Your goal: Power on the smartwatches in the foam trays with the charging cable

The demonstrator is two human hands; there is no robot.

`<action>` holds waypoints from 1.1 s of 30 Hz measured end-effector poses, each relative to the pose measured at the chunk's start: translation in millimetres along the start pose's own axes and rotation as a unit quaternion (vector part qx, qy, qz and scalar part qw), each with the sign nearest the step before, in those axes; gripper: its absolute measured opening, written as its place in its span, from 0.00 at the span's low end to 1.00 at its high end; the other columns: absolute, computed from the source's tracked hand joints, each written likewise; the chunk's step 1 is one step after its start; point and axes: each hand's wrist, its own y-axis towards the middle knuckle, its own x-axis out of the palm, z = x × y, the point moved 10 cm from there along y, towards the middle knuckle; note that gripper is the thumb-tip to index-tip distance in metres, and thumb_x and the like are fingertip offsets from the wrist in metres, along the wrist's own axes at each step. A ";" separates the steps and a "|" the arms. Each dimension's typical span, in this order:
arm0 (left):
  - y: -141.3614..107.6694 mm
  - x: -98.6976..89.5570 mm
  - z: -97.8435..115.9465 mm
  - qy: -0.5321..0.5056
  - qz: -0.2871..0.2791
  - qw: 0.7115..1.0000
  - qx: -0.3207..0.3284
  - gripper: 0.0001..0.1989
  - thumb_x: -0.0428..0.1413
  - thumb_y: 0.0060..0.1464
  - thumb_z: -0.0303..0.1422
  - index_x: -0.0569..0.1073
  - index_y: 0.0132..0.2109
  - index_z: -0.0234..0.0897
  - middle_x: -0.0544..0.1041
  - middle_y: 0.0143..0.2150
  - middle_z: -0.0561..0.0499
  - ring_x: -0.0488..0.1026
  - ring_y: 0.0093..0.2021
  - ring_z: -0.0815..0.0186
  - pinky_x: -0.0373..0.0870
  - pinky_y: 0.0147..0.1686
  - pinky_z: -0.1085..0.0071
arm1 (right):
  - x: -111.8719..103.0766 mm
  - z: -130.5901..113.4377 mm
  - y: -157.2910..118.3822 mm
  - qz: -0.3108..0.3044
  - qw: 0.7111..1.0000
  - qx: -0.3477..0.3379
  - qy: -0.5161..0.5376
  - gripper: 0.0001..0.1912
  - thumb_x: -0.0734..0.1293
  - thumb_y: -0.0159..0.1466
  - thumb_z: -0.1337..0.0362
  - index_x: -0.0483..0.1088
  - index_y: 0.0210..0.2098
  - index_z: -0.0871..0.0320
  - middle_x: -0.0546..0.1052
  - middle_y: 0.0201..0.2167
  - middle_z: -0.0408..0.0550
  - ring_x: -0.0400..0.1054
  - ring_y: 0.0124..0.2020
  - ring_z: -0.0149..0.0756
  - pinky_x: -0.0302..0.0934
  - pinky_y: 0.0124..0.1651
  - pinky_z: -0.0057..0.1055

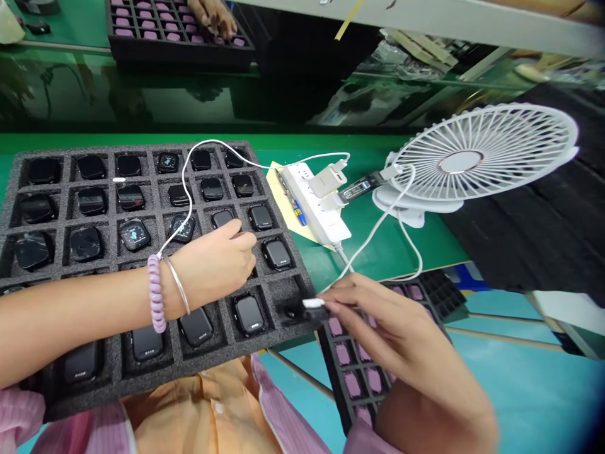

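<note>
The right hand [401, 328] pinched a blurred white-and-dark piece [314, 305], long axis roughly sideways, at the foam tray's [198, 364] near right corner; the left hand [208, 271] curled over the tray, farther away (grip hidden, contents untellable).

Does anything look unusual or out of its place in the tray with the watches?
Yes. A small white piece lies on the foam tray, on a ridge between compartments, while the watches sit inside theirs. A white cable also loops loosely across the compartments.
</note>
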 end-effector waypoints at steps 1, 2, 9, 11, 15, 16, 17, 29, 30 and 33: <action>-0.2 0.1 -0.3 -0.004 0.000 1.000 -0.001 0.05 0.56 0.62 0.28 0.76 0.37 0.35 0.76 0.34 0.48 0.68 0.41 0.59 0.59 0.42 0.63 | -0.3 2.0 1.2 0.010 1.000 -0.001 -0.012 0.08 0.61 0.71 0.66 0.72 0.41 0.53 0.73 0.31 0.48 0.70 0.31 0.37 0.66 0.31 0.31; -0.3 0.4 -0.5 -0.008 -0.001 1.000 -0.002 0.05 0.56 0.63 0.28 0.76 0.37 0.35 0.77 0.35 0.47 0.68 0.41 0.59 0.59 0.42 0.63 | 1.3 4.6 2.4 0.014 1.000 -0.003 -0.028 0.09 0.60 0.72 0.66 0.72 0.41 0.54 0.72 0.31 0.48 0.70 0.30 0.36 0.66 0.31 0.31; -0.1 1.3 -0.9 -0.019 -0.011 1.000 -0.005 0.06 0.55 0.63 0.28 0.77 0.38 0.34 0.78 0.37 0.47 0.68 0.42 0.59 0.59 0.43 0.63 | 14.8 16.4 5.8 -0.006 0.995 -0.018 -0.100 0.10 0.58 0.72 0.67 0.72 0.44 0.55 0.73 0.34 0.49 0.70 0.34 0.38 0.65 0.35 0.34; 0.0 0.9 -1.1 -0.022 -0.008 1.000 -0.006 0.06 0.55 0.63 0.28 0.76 0.38 0.35 0.78 0.37 0.47 0.68 0.41 0.59 0.59 0.43 0.63 | 15.9 16.3 6.5 -0.014 0.994 -0.016 -0.106 0.11 0.58 0.73 0.66 0.71 0.43 0.55 0.72 0.34 0.49 0.70 0.34 0.38 0.65 0.35 0.35; -0.1 1.9 -1.7 -0.023 -0.009 1.000 -0.006 0.06 0.55 0.64 0.29 0.76 0.39 0.34 0.78 0.37 0.47 0.69 0.41 0.59 0.59 0.44 0.63 | 15.9 13.2 8.4 -0.010 0.991 -0.025 -0.128 0.11 0.57 0.73 0.65 0.71 0.41 0.55 0.71 0.35 0.49 0.68 0.34 0.38 0.63 0.36 0.35; -0.2 1.8 -2.2 -0.025 -0.008 1.000 -0.008 0.06 0.55 0.64 0.29 0.76 0.39 0.34 0.78 0.37 0.47 0.69 0.42 0.59 0.59 0.44 0.63 | 16.6 12.5 8.7 -0.010 0.990 -0.028 -0.136 0.11 0.57 0.73 0.64 0.71 0.41 0.54 0.71 0.35 0.50 0.68 0.35 0.38 0.62 0.36 0.35; -0.3 1.7 -2.5 -0.029 -0.008 1.000 -0.009 0.06 0.54 0.64 0.28 0.76 0.40 0.34 0.78 0.37 0.47 0.69 0.42 0.59 0.59 0.44 0.63 | 17.2 11.7 9.0 -0.010 0.989 -0.033 -0.146 0.12 0.57 0.74 0.64 0.71 0.40 0.54 0.71 0.35 0.50 0.68 0.35 0.38 0.62 0.36 0.35; 0.6 3.3 -2.8 -0.039 -0.021 0.999 -0.017 0.08 0.53 0.65 0.27 0.76 0.42 0.33 0.79 0.39 0.46 0.70 0.42 0.59 0.59 0.43 0.63 | 18.8 3.5 11.2 0.005 0.977 -0.067 -0.201 0.11 0.56 0.75 0.65 0.68 0.39 0.55 0.71 0.35 0.48 0.68 0.35 0.37 0.58 0.37 0.35; 0.8 3.3 -2.6 -0.038 -0.021 0.999 -0.016 0.08 0.52 0.65 0.27 0.76 0.42 0.33 0.79 0.39 0.46 0.70 0.42 0.59 0.59 0.43 0.63 | 19.1 3.3 11.5 0.004 0.977 -0.068 -0.200 0.11 0.56 0.75 0.65 0.69 0.39 0.55 0.71 0.35 0.48 0.68 0.35 0.37 0.58 0.37 0.35; 1.2 3.8 -2.0 -0.037 -0.025 0.999 -0.014 0.08 0.52 0.65 0.27 0.76 0.42 0.32 0.78 0.39 0.46 0.70 0.42 0.58 0.59 0.44 0.62 | 20.0 3.2 12.1 -0.002 0.978 -0.065 -0.199 0.12 0.56 0.75 0.64 0.69 0.39 0.55 0.72 0.35 0.49 0.68 0.35 0.38 0.58 0.37 0.35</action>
